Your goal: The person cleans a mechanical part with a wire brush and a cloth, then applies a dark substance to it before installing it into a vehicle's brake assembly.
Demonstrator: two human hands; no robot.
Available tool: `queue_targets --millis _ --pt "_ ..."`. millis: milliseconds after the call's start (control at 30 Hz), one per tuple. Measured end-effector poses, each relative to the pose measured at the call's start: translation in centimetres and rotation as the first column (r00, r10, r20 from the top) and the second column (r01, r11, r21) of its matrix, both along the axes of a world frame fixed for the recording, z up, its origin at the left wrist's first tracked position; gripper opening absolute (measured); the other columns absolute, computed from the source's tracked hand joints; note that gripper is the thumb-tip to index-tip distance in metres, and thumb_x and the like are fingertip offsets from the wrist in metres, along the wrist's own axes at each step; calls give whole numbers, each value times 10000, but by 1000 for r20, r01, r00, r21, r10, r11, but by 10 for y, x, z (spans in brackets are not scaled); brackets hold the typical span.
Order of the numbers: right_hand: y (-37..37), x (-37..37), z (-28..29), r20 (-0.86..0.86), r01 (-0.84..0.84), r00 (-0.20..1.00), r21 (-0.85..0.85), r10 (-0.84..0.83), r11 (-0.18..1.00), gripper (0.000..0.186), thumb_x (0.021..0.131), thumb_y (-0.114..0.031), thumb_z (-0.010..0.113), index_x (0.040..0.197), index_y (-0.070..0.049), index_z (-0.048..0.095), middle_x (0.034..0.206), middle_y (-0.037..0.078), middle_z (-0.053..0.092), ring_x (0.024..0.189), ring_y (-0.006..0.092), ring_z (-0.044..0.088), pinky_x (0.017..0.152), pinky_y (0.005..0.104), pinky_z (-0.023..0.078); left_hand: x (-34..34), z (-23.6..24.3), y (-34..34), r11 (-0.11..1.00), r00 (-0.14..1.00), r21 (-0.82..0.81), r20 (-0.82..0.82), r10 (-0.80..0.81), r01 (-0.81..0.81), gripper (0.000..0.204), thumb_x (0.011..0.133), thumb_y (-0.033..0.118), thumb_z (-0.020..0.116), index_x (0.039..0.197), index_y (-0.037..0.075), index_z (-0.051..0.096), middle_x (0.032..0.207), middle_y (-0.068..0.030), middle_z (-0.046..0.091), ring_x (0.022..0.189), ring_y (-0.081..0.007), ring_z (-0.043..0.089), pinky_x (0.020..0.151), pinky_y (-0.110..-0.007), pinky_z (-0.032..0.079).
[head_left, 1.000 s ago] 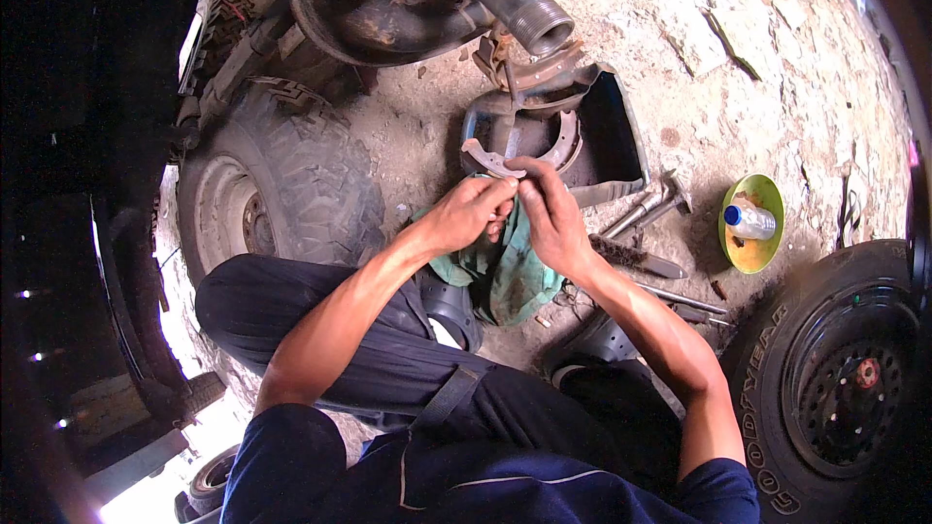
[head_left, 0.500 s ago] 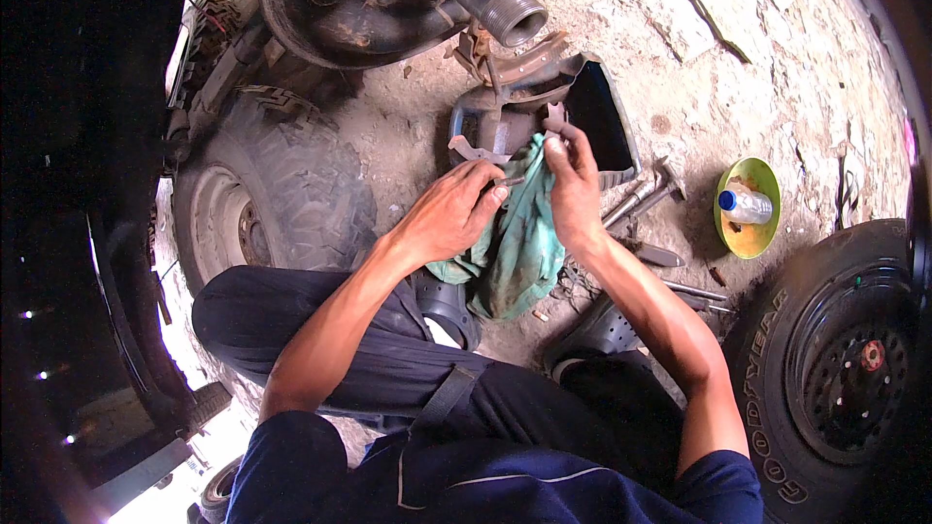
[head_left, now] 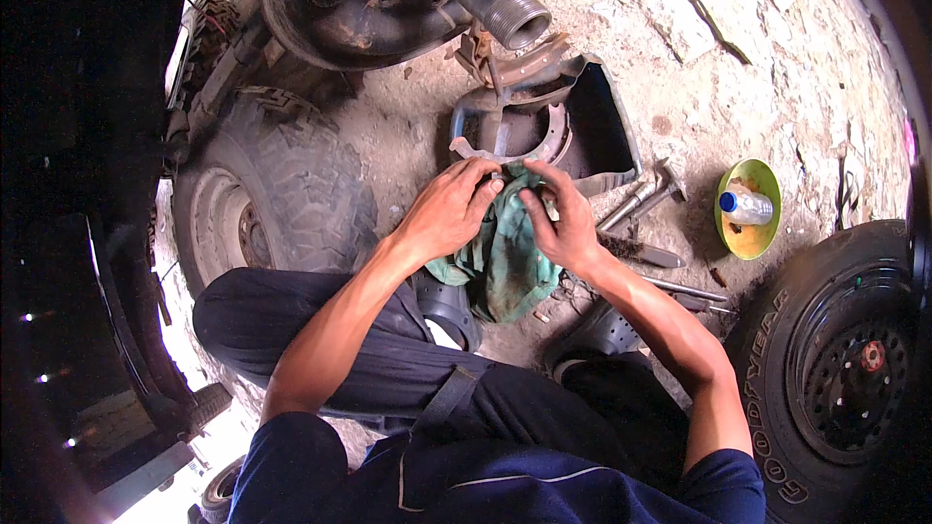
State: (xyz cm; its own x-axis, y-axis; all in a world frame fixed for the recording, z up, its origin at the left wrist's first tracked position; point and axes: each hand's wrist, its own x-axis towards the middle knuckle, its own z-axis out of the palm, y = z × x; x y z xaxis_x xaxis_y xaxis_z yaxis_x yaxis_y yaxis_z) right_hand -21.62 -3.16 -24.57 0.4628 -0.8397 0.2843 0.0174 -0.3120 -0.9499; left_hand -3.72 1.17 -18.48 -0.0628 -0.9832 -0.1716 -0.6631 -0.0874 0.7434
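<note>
Two tyres (head_left: 277, 209) (head_left: 835, 369), one green rag (head_left: 510, 257), one bottle (head_left: 746, 204).

A small clear plastic bottle (head_left: 746, 204) with a blue cap lay in a yellow-green bowl (head_left: 740, 238) on the ground.

You're wearing a dark navy short-sleeved shirt (head_left: 505, 485) with a thin pale line running across the chest, dark trousers (head_left: 388, 359) with a grey strap (head_left: 449, 396) crossing the lap, and black perforated rubber clogs (head_left: 449, 309). Forearms are showing bare, no gloves.
</note>
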Motion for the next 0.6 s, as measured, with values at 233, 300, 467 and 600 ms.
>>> queue_targets --millis 233,300,467,600 --pt "-10 9 -3 -5 -104 994 -175 105 979 338 792 32 638 1120 -24 577 965 168 608 854 338 605 753 370 489 4 -10 5 997 996 -9 -36 -79 79 287 977 192 459 1174 -10 511 1118 -216 578 1067 -389 548 910 -417 434" --pt "-10 10 -3 15 -108 994 41 108 993 256 845 -12 623 1098 -23 585 911 117 613 805 232 600 724 317 477 4 -10 4 996 996 -13 31 -84 85 269 970 186 470 1151 -8 518 1102 -210 581 1062 -391 544 906 -424 435" --pt "-11 18 -3 116 -135 990 529 87 838 215 910 -65 585 1117 -17 549 858 26 582 770 81 511 659 240 425 1 -11 5 984 972 -86 193 -137 156 188 920 151 535 1044 9 540 1018 -177 590 998 -375 553 847 -444 451" --pt "-18 19 -18 5 -67 997 566 78 821 232 903 -104 597 1103 -6 530 848 96 613 762 128 555 668 284 440 -5 -7 3 968 939 -113 292 -183 224 162 894 147 568 995 22 556 966 -146 599 948 -344 570 802 -436 464"
